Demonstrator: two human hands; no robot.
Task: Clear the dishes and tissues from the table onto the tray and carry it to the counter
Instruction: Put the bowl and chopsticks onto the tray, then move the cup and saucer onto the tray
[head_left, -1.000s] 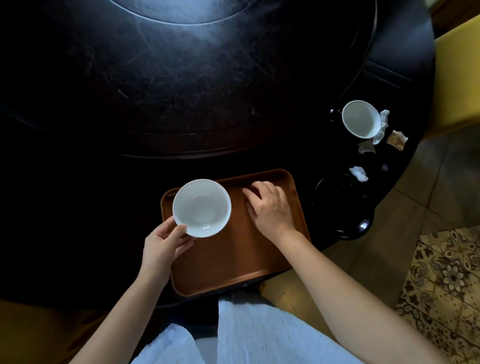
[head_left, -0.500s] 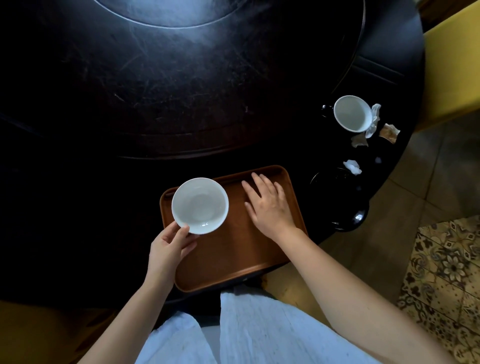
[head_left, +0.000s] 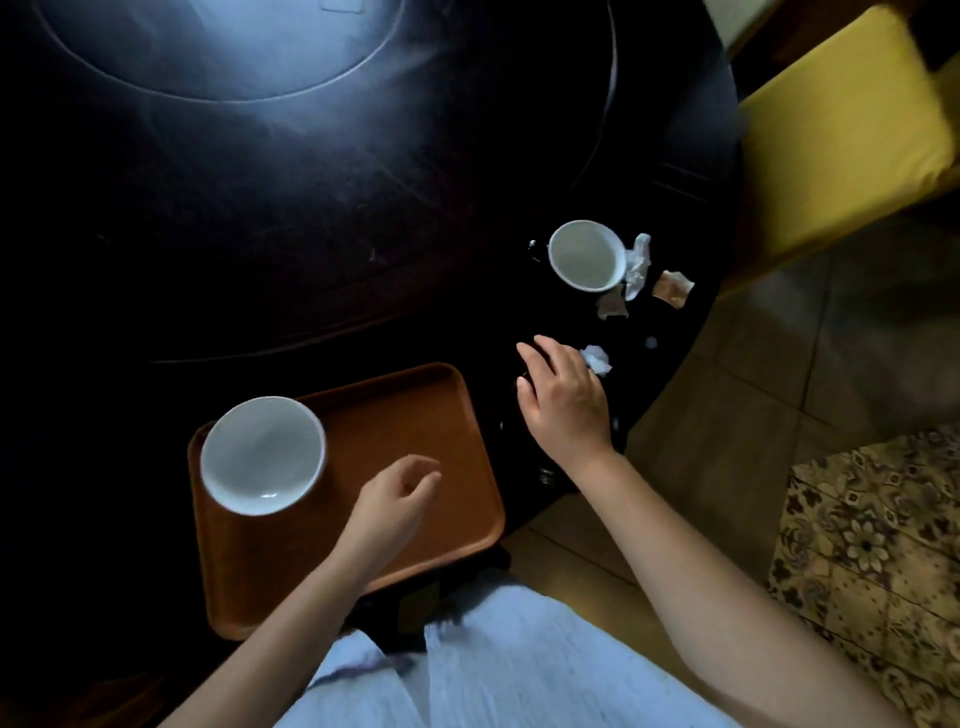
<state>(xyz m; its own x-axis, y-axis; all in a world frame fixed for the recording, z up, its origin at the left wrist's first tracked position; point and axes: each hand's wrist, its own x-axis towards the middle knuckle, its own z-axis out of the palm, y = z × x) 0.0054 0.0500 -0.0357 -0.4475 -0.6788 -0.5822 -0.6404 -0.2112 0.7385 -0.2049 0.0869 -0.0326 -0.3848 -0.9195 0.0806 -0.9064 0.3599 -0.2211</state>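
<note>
A brown tray (head_left: 415, 415) lies at the near edge of the dark round table (head_left: 311, 234). A white bowl (head_left: 262, 454) sits in the tray's far left corner. My left hand (head_left: 392, 501) hovers over the tray's middle, fingers loosely curled and holding nothing. My right hand (head_left: 563, 397) rests palm down on a black plate (head_left: 524, 467) to the right of the tray, fingers spread. A small crumpled tissue (head_left: 597, 358) lies at its fingertips. Farther back stand a white cup (head_left: 587, 254) and crumpled tissues (head_left: 639, 265), some stained brown (head_left: 672, 288).
A raised round turntable (head_left: 218, 47) fills the table's middle. A yellow chair seat (head_left: 841, 130) stands at the right beyond the table's edge. Tiled floor and a patterned rug (head_left: 872, 545) lie at the lower right. My pale clothing (head_left: 493, 665) is at the bottom.
My left hand let go of the white bowl, which now sits on the tray, and moved right. My right hand left the tray and moved right onto the black plate.
</note>
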